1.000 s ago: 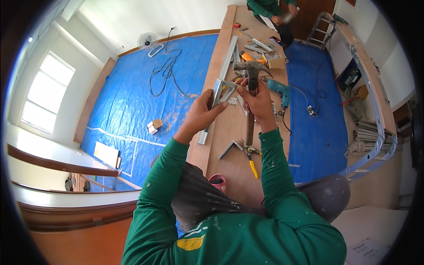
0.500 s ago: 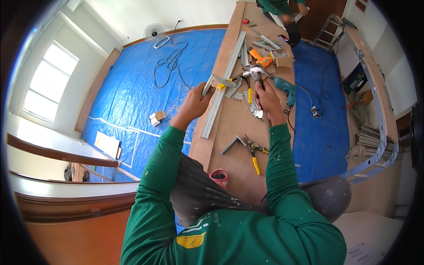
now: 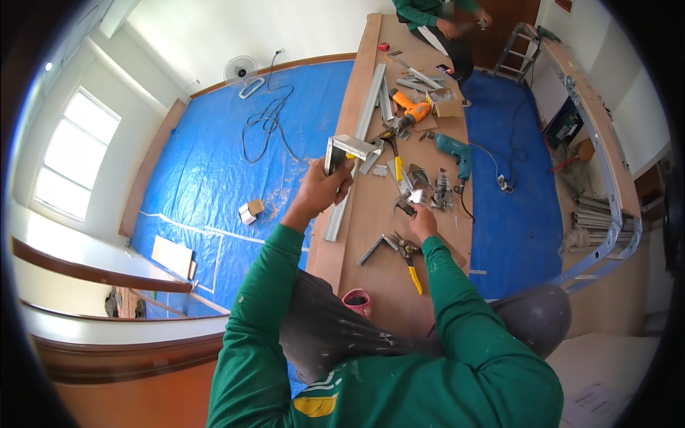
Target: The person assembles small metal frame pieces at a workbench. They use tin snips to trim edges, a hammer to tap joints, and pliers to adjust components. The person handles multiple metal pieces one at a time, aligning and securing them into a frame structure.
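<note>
My left hand (image 3: 322, 188) is closed around one leg of a bent metal channel piece (image 3: 354, 145), raised over the board with its other leg pointing right. In my right hand (image 3: 424, 222) is a hammer (image 3: 404, 205), held low over the board, its head apart from the channel piece. Nearer me lie tin snips (image 3: 413, 274) with yellow handles, beside a small bent channel offcut (image 3: 372, 250). Beyond my hands are a second yellow-handled tool (image 3: 398, 165), a teal drill (image 3: 454, 148), an orange drill (image 3: 414, 108) and a bag of screws (image 3: 442, 191).
A long metal channel (image 3: 371, 103) runs along the board's (image 3: 335, 143) left side. Past an open cardboard box (image 3: 448, 107), another person (image 3: 446, 32) sits at the far end. Blue sheeting (image 3: 214, 157) covers the floor, with a cable (image 3: 267, 123) and fan (image 3: 240, 70). A ladder (image 3: 606, 164) stands right.
My right hand has brought the hammer down and toward me, away from the channel piece. The piece has turned in my left hand, and the view has shifted slightly.
</note>
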Tool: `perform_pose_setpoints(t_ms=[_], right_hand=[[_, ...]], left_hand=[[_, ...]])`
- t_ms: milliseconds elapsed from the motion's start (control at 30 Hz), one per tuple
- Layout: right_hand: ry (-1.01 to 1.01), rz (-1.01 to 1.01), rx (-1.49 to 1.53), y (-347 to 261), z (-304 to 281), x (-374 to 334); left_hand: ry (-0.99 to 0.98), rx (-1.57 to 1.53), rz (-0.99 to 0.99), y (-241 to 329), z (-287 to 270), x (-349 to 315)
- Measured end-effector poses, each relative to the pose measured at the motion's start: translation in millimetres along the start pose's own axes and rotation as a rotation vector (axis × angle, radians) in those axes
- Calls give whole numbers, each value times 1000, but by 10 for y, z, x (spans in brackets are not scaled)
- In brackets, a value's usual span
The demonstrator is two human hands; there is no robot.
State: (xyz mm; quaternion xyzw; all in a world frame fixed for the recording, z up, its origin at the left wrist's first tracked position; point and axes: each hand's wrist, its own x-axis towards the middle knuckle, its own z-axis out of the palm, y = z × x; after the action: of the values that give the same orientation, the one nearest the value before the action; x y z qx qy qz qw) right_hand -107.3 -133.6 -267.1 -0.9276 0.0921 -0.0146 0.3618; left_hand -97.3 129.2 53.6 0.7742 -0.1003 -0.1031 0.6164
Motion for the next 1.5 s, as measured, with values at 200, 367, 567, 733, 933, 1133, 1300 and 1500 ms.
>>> perform_pose_setpoints(t_ms=[200, 367, 567, 733, 933, 1133, 1300, 1500], right_hand=[[-31, 34, 22, 28, 26, -135], [-152, 9, 298, -124, -470, 391], [-453, -195, 982, -2275, -2167, 501], [-317, -520, 638, -2999, -3653, 378], [-191, -584, 496, -3257, -4134, 243], [-412, -593, 172, -3002, -3797, 113], [-116, -513, 523, -3128, -4314, 284], [-209, -902, -6, -2732, -3632, 298]], left_hand=[[-72, -214, 30, -32, 10, -69], [-58, -305, -4, 37, -18, 137], [69, -226, 52, 48, -393, 24], [40, -325, 89, 121, -305, 25], [1, -547, 137, 252, -129, -50], [10, -167, 140, 159, -19, 14], [129, -157, 111, 202, 40, 86], [178, 110, 268, 11, 49, 87]])
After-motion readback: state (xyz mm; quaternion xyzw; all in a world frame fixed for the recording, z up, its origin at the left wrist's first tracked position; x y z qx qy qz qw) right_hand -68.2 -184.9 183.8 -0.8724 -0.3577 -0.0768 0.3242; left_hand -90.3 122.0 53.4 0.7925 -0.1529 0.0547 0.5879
